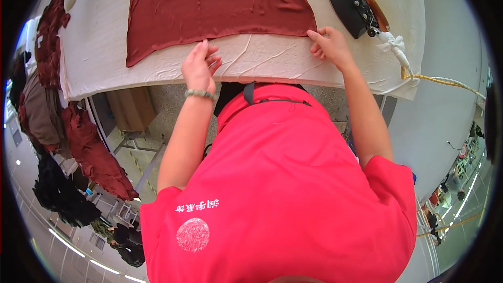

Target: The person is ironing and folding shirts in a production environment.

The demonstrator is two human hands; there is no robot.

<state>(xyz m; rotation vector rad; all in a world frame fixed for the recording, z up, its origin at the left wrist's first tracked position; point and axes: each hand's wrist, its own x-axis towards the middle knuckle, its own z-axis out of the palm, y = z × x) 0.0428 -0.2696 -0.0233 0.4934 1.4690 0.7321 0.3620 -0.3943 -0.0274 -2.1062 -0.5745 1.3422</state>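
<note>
A dark red piece of fabric [220,5], smooth and slightly shiny, lies spread on the white padded table. Its lower hem runs across in front of me, with small wrinkles over the surface. My left hand [199,67], with a beaded bracelet on the wrist, pinches the hem near its middle between thumb and fingertips. At the fabric's right lower corner, my right hand [332,47] has the edge between thumb and forefinger, the other fingers curled. The far part of the fabric runs out of the picture.
Right of the fabric rests a black iron [350,8] with a wooden handle, its wrapped hose [395,47] trailing off right. The white table [94,47] has creases along its near edge. Dark red and black garments [94,152] hang at left. A cardboard box [131,109] stands underneath.
</note>
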